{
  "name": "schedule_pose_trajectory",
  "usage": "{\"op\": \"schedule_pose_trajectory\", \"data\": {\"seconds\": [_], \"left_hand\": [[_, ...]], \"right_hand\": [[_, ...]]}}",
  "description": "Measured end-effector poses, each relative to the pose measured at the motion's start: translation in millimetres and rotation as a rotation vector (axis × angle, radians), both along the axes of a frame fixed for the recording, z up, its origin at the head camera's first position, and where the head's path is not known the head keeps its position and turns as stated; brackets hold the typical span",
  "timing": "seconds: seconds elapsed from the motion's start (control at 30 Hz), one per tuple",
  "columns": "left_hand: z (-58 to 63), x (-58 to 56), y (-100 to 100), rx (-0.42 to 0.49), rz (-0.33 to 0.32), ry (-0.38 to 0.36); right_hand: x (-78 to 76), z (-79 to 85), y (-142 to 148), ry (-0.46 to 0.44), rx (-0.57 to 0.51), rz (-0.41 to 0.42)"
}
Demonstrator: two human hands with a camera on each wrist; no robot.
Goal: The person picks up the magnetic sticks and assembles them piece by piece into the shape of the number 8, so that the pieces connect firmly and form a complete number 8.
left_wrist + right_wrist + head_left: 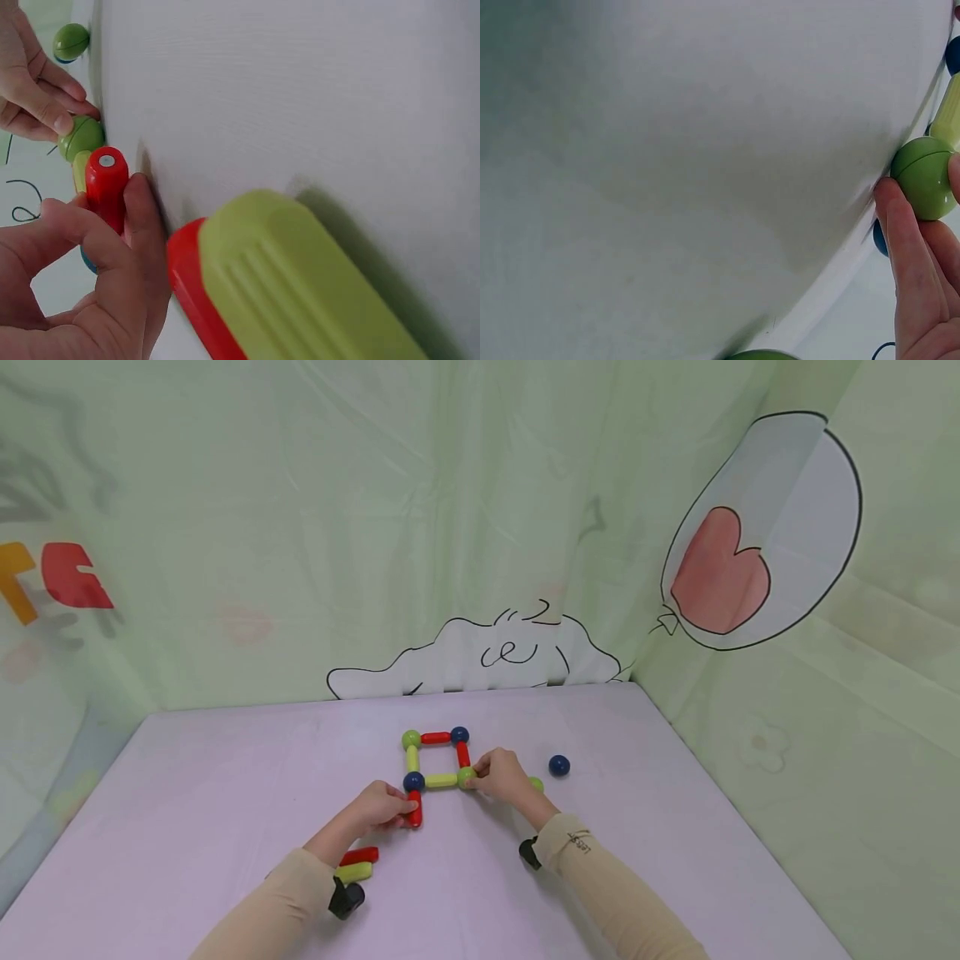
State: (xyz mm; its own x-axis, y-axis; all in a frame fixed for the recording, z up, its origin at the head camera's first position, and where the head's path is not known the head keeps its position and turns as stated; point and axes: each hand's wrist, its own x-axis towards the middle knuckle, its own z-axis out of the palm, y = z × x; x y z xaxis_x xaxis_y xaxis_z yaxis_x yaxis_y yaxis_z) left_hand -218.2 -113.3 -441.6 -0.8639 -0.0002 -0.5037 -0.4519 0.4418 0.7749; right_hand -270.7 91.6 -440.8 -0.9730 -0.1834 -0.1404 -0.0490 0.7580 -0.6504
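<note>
While my left grip (377, 806) pinches the metal-tipped red rod (106, 191) at the dark-blue corner ball (414, 782), my right grip (504, 777) pinches the light-green near-right ball (924, 180) of the rod-and-ball square (435, 738). I judge both pieces light, stiff and slick: the rod best held mid-length, the ball across its widest part. Outward, the counter (465, 893) gives room between the sleeves (615, 893); its far edge lies behind the square.

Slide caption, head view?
Left hand pinches a red rod at a blue ball; right hand holds a green ball of the square.
</note>
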Motion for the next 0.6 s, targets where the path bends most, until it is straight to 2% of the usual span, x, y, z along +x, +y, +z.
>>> {"op": "schedule_pose_trajectory", "data": {"seconds": [0.17,0.4,0.6], "left_hand": [[-1.7,0.7,-0.4,0.015,0.001,0.007],[-4.4,0.5,-2.3,0.087,0.018,-0.039],[-4.0,-0.4,-4.4,0.116,0.016,-0.055]], "right_hand": [[-0.1,-0.8,0.2,0.001,-0.010,0.000],[2.2,-1.7,0.3,-0.005,-0.029,-0.016],[-0.2,-1.7,3.9,-0.004,-0.048,0.036]]}}
